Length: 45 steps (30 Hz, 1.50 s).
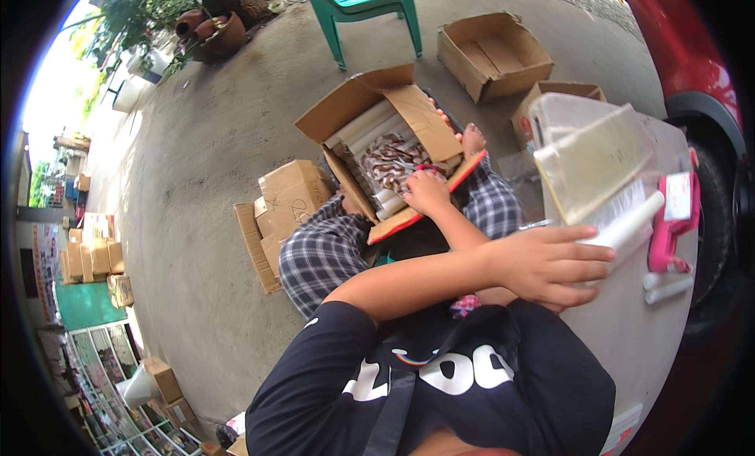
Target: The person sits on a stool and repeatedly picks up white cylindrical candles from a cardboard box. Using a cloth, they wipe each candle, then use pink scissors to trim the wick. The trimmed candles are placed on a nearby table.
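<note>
My arms cross in front of my chest. My right hand [427, 192] reaches into an open cardboard box [348, 188] between my legs, its fingers at a small red-handled tool [429, 170], probably scissors. Whether they grip it is hard to see. Brown-and-white crumpled strips [389, 158] lie in the box, with white rolls [374, 123] along its sides. Over the table at right, my left hand [551, 267] is spread and holds nothing visible. Its fingertips overlap the near end of a white plastic roll [631, 223]; contact is unclear.
On the table [625, 338] lie clear plastic sheets [596, 161], a pink tape dispenser [672, 220] and short rolls [666, 288]. Cardboard boxes stand left [295, 193] and ahead [495, 55]. A green plastic chair [368, 8] is farther ahead; a red vehicle [687, 49] is at right.
</note>
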Motion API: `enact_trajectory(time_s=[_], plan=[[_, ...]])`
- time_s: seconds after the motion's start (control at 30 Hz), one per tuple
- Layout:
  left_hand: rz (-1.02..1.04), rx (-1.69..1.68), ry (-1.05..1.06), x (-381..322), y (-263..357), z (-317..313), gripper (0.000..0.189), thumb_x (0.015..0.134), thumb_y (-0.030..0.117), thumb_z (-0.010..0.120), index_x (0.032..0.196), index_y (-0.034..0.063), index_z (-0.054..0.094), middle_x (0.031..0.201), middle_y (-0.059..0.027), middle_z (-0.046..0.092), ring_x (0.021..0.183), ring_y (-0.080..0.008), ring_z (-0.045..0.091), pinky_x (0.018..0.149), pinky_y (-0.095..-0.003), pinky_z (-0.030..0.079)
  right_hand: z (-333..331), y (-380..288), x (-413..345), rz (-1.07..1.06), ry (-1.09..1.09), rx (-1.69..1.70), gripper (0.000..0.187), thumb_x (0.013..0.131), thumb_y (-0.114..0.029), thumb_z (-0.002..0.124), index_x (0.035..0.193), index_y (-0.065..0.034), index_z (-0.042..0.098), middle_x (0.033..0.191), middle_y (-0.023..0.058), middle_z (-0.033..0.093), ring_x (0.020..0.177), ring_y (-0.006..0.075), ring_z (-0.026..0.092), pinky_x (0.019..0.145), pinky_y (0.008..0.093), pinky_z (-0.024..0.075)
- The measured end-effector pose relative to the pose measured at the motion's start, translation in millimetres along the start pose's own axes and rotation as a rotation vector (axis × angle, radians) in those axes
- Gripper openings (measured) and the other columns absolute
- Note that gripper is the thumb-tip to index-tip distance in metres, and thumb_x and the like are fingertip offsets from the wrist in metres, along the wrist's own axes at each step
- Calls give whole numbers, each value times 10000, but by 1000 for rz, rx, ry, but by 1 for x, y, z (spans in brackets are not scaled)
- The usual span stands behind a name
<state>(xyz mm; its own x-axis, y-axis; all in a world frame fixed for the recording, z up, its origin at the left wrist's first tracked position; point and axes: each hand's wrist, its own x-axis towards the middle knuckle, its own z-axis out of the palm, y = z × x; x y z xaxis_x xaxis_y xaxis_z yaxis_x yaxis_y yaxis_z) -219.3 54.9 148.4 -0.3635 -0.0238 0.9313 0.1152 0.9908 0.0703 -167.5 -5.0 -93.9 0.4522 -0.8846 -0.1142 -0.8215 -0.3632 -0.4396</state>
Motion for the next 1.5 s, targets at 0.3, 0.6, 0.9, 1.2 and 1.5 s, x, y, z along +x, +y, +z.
enact_trajectory(time_s=[0.3,0.6,0.9,1.2,1.5], plan=[[-998,721,7,-226,-142,-96,447,771,102,613,1194,82,469,1235,-140,491,1195,-334,456,1004,-459,370,62,37,74,49,236,302,466,899,-251,495,1335,-98,435,1190,173,573,1134,354,525,915,443,458],[-1762,1007,-882,-375,-148,-212,594,808,240,586,1345,27,446,1362,-191,474,1286,-315,441,1061,-475,334,10,5,78,322,-238,208,488,745,-396,718,1090,-73,599,977,190,657,957,409,607,819,422,489],[-2376,-444,30,-306,-150,-174,184,851,309,610,877,137,552,653,38,503,497,-75,462,457,-232,411,3,35,86,265,41,868,374,906,-358,564,1122,-53,561,1000,181,651,920,350,632,826,419,483],[-2158,-857,654,-167,2,-199,217,893,241,614,986,139,447,700,61,463,566,-45,424,563,-235,418,-114,-6,59,220,135,1481,342,916,-229,501,1186,-24,544,1105,88,632,972,210,608,890,358,473],[-1627,65,358,-197,-2,-140,310,871,43,549,1149,29,411,874,-87,601,757,-185,622,658,-312,517,-82,-75,15,-14,-84,1576,633,819,-199,742,1295,-42,354,1135,86,525,1029,150,540,879,293,461]])
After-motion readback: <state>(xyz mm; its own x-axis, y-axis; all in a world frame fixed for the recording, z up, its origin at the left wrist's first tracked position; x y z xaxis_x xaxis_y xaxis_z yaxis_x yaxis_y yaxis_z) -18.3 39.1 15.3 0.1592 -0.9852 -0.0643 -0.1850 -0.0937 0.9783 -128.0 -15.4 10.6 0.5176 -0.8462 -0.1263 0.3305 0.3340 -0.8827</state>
